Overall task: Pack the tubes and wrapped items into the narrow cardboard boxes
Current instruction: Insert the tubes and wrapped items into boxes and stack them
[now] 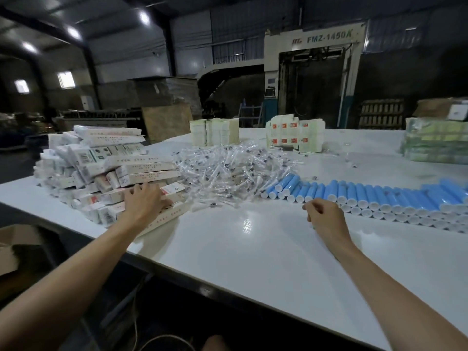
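Note:
A heap of narrow white cardboard boxes (pixel 101 168) lies at the left of the white table (pixel 253 249). My left hand (pixel 143 201) rests on the heap's near side, fingers spread over a box. Behind the middle sits a pile of clear-wrapped items (pixel 233 171). Blue tubes (pixel 379 196) with white caps lie in rows to the right. My right hand (pixel 324 216) hovers just in front of the tubes, fingers loosely curled; whether it holds anything is hidden.
Stacks of flat, unfolded cartons (pixel 214 131) and a second carton stack (pixel 296 135) stand at the back of the table, with wrapped bundles (pixel 435 140) at far right. An open brown box (pixel 12 247) sits below the table's left edge. A large machine (pixel 314 72) stands behind.

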Demonstrator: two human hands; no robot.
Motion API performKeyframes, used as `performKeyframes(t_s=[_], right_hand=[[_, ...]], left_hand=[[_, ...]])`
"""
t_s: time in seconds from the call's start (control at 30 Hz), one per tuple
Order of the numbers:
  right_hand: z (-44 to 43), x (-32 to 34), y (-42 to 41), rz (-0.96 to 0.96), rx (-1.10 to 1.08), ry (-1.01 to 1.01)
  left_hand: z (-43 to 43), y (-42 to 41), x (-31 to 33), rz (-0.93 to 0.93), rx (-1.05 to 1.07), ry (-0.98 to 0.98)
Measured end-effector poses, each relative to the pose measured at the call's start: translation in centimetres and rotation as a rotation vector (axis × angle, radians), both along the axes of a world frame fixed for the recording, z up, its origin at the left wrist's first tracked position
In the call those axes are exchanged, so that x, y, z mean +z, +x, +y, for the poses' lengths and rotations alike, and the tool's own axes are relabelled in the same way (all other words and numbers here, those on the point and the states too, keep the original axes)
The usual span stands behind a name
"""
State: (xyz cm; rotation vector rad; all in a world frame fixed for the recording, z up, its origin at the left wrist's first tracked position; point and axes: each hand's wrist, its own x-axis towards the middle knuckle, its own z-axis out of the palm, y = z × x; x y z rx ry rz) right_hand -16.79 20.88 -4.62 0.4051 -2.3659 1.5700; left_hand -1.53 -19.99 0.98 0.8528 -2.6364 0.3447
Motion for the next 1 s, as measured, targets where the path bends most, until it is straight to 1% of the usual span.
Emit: performKeyframes(t_s=[0.07,0.17,0.2,0.27,0.33,0.4,0.47,0.5,0.63,0.67,0.77,0.87,0.93,1.0], right_hand=[[0.0,0.0,0.1,-0.007,-0.003,-0.016],[-0.1,0.0,0.1,-0.006,-0.005,-0.030],[-0.1,0.1,0.1,-0.009,-0.006,-0.032],[-0.3,0.2,0.1,-0.011,-0.005,-0.033],[-0.4,0.3,0.2,-0.013,-0.003,-0.028],[-0.2,0.3,0.3,-0.016,-0.002,-0.028],[-0.1,0.2,0.4,-0.022,-0.002,-0.031],[-0.1,0.2,0.4,-0.026,-0.004,-0.029],[-0.2,0.1,0.3,-0.007,-0.033,0.005],[-0.2,0.1,0.2,0.008,-0.046,0.032],[-0.5,0.2,-0.4,0.084,-0.082,0.211],[-1.8,1.2,-2.4,0.184,-0.124,0.407],[-3.4,1.9,-4.1,0.233,-0.129,0.501],[-5.2,2.5,-5.9,0.234,-0.119,0.606]], left_hand=[[0.5,-0.1,0.6,0.015,-0.022,-0.032],[2.0,-0.1,2.1,0.118,-0.076,-0.093],[2.7,-0.3,2.7,0.161,-0.122,-0.099],[4.8,-1.2,3.8,0.256,-0.292,-0.036],[7.9,-2.0,4.9,0.385,-0.457,0.190],[11.2,-3.0,5.3,0.525,-0.605,0.493],[13.9,-4.5,4.7,0.564,-0.724,0.743],[15.0,-5.4,4.2,0.562,-0.746,0.875],[18.3,-9.4,1.9,0.569,-0.723,1.473],[18.7,-10.2,1.1,0.554,-0.724,1.569],[19.1,-11.8,-1.9,0.550,-0.695,1.702],[19.3,-12.5,-3.0,0.587,-0.706,1.815],[19.2,-12.5,-3.1,0.610,-0.715,1.855],[18.9,-12.3,-3.2,0.630,-0.710,1.874]])
